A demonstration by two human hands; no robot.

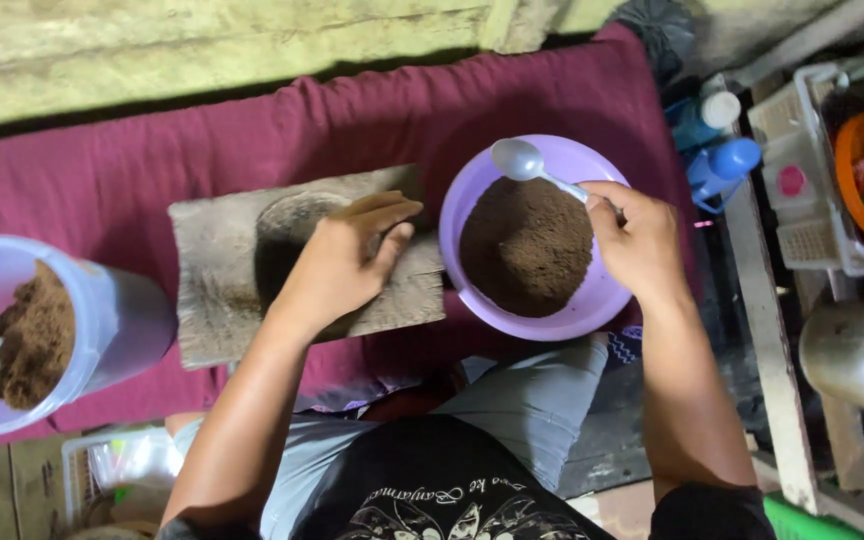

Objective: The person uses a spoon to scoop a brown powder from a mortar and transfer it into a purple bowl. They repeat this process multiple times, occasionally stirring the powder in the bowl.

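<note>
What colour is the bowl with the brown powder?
The bowl is light purple, seen best in the head view.

Light was dim, soft, from above/front; no hard glare, just faint sheen on purple bowl [592, 310] rim & spoon [518, 158]. Shadow pooled in stone slab [212, 300] hollow. Right edge dark, murky. Slight softness overall, edges stretched.

Left hand [347, 262] covers part of stone mortar [222, 270] hollow; jar [42, 335] cut off at left edge; spoon [537, 168] handle hidden in right hand [637, 240].
</note>
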